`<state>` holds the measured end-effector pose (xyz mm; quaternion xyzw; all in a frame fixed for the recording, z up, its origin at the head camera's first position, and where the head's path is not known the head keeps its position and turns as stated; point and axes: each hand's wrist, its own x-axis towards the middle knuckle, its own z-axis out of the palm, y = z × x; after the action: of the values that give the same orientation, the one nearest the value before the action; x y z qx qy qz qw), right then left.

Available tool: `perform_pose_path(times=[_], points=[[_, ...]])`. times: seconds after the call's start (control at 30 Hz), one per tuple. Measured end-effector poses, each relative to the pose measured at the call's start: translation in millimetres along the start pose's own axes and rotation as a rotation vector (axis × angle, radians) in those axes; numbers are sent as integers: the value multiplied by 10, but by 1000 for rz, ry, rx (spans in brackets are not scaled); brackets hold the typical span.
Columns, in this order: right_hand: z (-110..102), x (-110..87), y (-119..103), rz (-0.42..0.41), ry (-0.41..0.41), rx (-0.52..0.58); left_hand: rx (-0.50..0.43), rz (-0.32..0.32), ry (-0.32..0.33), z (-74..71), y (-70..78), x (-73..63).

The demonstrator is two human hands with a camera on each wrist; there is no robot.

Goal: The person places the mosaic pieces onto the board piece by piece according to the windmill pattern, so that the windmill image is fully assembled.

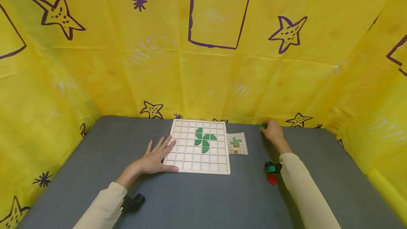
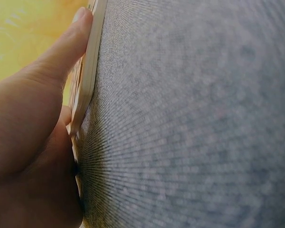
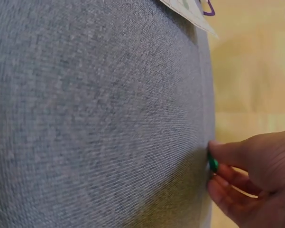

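Left hand: laid on the left side of the white gridded board, fingers straight and spread wide over its left edge, thumb along the near-left corner. Left wrist view agrees: thumb on the board's rim, board lying on the grey surface.

Right hand: narrow grip, thumb and fingertips pinching a small green piece. It's out at the far edge of the surface, right of the board and well apart from it. Piece is mostly covered by my fingers, so can't tell its full shape, nor whether it touches the surface.

On the board: a pinwheel of green shapes, curved-edge, sitting in the grid cells right of centre.

Printed card lies right up against the board's right edge; it shows a similar green pinwheel on a grid, with red and yellow squares below. Can't tell whether its left edge tucks under.

Red piece on the surface, near my right forearm, just beside the black wrist device.

Backdrop: yellow curtain with purple starfish outlines, hanging behind the surface.
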<state>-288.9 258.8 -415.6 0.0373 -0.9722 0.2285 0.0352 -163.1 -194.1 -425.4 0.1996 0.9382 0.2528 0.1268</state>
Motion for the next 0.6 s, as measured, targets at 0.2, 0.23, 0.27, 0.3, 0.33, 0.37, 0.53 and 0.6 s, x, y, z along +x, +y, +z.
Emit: perform_pose_path(times=[0.2,0.23,0.27,0.3,0.33,0.37,0.53,0.6], points=[[-54,-7,-39,-31,-2,44,1,-1,-4,-3,5,7],[-63,-10,-50,-34,-7,51,0,-2,-6,-4,5,6],[-70,-8,-56,-38,-8,57,3,-3,-6,-5,3,4],[-79,-9,-66,-43,-9,60,2,-4,-6,-7,4,1],[-91,-10,-72,-51,-7,65,4,-5,-5,-9,6,2],[-102,-10,-78,-59,-7,66,6,-7,-5,-13,8,1],[-149,-14,-128,-94,-4,47,2,-5,-6,-17,30,1],[-175,-28,-178,-101,-11,43,-1,1,-5,-12,31,0]])
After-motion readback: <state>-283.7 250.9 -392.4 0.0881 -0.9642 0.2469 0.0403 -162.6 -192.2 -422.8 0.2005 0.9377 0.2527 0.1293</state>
